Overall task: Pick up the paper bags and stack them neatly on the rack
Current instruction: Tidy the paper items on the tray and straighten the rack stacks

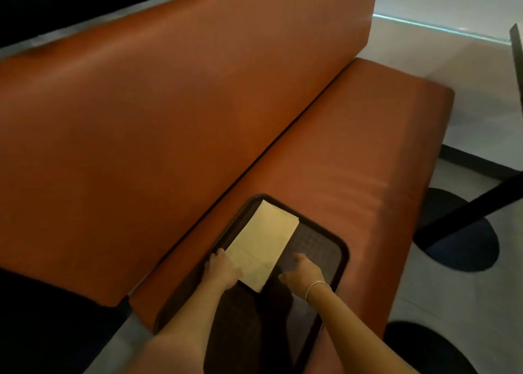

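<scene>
A flat cream paper bag [263, 240] lies on a dark brown tray [336, 249], which sits on the orange bench seat. My left hand [223, 266] is at the bag's near left edge and grips it, fingers partly hidden under the paper. My right hand [302, 273] hovers over the tray just right of the bag's near corner, fingers loosely curled and holding nothing. It wears a thin bracelet at the wrist. No rack is in view.
The orange bench seat [353, 153] and its tall backrest [169, 119] fill the view. On the pale floor to the right are dark round table bases [464, 249] and a black table post [478, 201].
</scene>
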Demonstrator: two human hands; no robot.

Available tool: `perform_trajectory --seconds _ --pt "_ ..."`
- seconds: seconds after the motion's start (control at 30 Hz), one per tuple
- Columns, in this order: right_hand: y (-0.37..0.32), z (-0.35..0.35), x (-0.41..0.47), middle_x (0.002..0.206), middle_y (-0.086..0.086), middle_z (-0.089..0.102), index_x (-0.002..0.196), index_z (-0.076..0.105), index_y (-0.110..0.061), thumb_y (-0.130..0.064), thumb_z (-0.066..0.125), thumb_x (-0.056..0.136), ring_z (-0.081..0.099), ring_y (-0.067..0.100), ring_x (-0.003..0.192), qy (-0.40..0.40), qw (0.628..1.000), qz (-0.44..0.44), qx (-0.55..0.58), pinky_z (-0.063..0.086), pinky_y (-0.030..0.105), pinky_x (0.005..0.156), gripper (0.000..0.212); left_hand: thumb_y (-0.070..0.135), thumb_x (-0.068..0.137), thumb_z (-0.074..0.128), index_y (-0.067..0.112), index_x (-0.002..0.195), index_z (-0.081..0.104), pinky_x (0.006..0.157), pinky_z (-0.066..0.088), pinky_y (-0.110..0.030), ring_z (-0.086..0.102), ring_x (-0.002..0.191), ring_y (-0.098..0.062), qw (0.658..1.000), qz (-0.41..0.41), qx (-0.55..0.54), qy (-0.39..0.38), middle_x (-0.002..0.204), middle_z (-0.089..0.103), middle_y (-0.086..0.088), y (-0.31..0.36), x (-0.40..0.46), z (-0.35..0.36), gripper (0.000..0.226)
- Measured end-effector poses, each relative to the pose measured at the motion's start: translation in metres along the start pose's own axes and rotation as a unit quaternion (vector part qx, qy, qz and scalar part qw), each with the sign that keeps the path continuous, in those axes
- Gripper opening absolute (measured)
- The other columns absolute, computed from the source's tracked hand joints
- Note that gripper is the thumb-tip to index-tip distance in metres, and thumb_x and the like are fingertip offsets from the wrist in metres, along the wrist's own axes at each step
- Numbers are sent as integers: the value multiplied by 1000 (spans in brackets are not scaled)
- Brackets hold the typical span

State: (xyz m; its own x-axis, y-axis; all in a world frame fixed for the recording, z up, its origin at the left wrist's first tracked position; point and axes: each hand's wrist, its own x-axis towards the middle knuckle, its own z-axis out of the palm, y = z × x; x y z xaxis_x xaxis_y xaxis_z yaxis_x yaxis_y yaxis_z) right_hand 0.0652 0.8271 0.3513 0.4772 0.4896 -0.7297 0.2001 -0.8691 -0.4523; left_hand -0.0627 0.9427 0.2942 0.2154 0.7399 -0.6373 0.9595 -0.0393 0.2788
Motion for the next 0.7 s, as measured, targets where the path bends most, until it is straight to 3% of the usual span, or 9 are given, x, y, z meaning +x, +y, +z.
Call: perform_trajectory --seconds 0.27,0.37,0.53,0.7 --pt "16 6 13 126 11 54 141 32 -16 -17 63 87 59 21 107 1 1000 21 23 50 25 84 62 17 77 71 8 143 27 103 40 -40 34 132 -31 999 -49 -5 -2 144 33 -13 4 13 9 80" --pt "19 8 13 130 10 51 141 32 -14 -17 62 87 58 21 110 4 1000 17 21 48 24 85 62 25 76 69 9 144 23 105 35 -41 25 136 -31 997 -78 17 -22 147 27 -13 13 15 5 83" --pt "20 16 17 129 11 52 140 32 -14 -17 62 88 58 20 108 0 1000 12 21 46 22 77 60 59 66 73 10 142 27 102 37 -39 24 136 -29 995 -88 54 9 149 26 -11 24 13 12 101" --pt "28 24 14 126 11 53 138 34 -13 -13 64 86 57 21 109 -9 1000 17 18 46 22 78 60 53 63 80 10 143 27 98 41 -38 32 134 -30 994 -110 6 9 147 32 -12 24 12 17 106"
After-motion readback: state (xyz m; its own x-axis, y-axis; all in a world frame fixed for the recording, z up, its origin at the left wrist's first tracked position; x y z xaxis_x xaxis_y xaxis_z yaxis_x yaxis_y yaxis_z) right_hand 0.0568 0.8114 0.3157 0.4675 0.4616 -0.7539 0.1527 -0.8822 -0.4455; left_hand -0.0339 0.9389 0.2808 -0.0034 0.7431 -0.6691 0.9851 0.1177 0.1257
